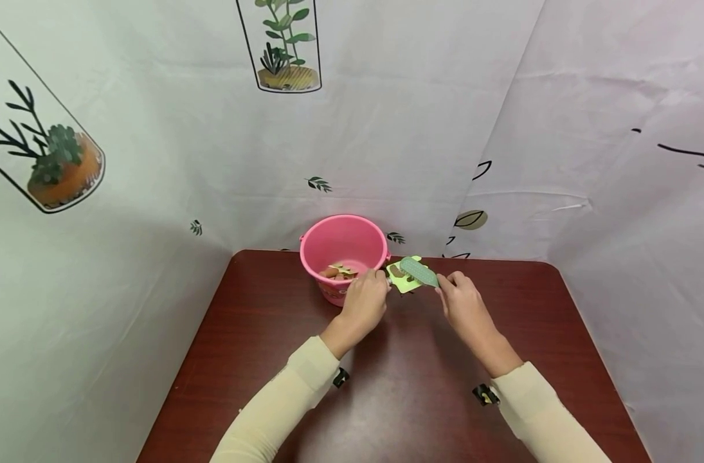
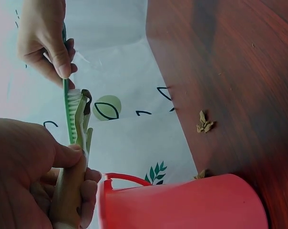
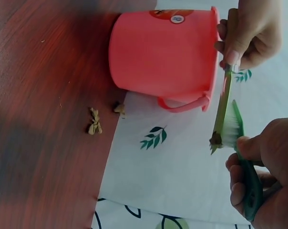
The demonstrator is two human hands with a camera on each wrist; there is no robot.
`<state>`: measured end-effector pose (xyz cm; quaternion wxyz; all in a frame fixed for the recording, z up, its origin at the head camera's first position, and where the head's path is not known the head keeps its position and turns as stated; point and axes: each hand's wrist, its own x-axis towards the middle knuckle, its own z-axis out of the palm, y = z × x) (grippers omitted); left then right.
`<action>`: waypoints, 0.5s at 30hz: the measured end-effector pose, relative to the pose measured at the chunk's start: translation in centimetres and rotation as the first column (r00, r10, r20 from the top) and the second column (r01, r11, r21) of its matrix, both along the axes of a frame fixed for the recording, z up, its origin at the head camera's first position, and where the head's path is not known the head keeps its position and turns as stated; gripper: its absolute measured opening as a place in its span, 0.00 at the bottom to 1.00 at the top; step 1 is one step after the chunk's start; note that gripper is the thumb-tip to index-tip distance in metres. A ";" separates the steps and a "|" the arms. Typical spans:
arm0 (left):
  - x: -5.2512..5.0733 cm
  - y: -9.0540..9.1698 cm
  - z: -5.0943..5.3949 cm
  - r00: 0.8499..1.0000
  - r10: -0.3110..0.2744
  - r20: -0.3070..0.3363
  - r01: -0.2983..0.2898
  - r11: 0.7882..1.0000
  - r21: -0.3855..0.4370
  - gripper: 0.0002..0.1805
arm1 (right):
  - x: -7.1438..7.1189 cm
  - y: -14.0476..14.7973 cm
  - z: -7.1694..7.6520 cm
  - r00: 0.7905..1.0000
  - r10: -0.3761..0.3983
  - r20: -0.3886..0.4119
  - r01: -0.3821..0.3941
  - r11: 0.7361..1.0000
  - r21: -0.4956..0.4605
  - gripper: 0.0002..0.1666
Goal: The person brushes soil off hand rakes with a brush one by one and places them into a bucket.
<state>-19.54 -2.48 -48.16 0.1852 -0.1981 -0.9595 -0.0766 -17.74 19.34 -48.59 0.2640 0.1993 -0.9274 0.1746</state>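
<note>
In the head view my left hand [image 1: 364, 299] grips the wooden handle of a small garden tool with a flat yellow-green head [image 1: 408, 287]. Brown matter clings to the head's end, best seen in the left wrist view. My right hand [image 1: 466, 307] holds a green brush [image 1: 419, 271] by its handle. The white bristles [image 3: 231, 130] touch the tool's head. Just left of the tool, a pink bucket [image 1: 352, 236] stands on the table. Inside it lie a tan handle [image 1: 328, 272] and yellow-green pieces, partly hidden by the rim.
Dry brown clumps [image 2: 205, 123] lie on the dark red table [image 1: 363, 411] beside the bucket, near its back edge. A white printed cloth [image 1: 398, 148] hangs behind the table and along both sides.
</note>
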 end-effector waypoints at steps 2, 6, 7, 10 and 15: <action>0.1 -0.1 0.0 1.000 0.003 -0.011 -0.003 1.000 -0.003 0.07 | -0.1 0.3 -0.1 1.000 -0.002 -0.013 0.002 1.000 -0.004 0.16; 0.2 -0.3 0.2 1.000 0.014 -0.013 -0.015 1.000 -0.008 0.07 | -0.4 0.9 -0.4 1.000 -0.016 -0.023 0.016 1.000 -0.019 0.16; 0.2 -0.4 0.2 1.000 0.017 -0.010 -0.017 1.000 -0.008 0.08 | -0.5 1.0 -0.5 1.000 -0.017 -0.023 0.017 0.999 -0.027 0.16; 0.3 -0.5 0.3 1.000 0.019 0.001 -0.019 1.000 -0.010 0.08 | -0.7 1.5 -0.7 1.000 -0.023 -0.018 0.022 0.999 -0.033 0.16; 0.4 -0.6 0.2 1.000 0.015 0.006 -0.015 1.000 -0.009 0.08 | -1.0 2.3 -1.3 0.999 -0.032 -0.025 0.030 0.998 -0.052 0.17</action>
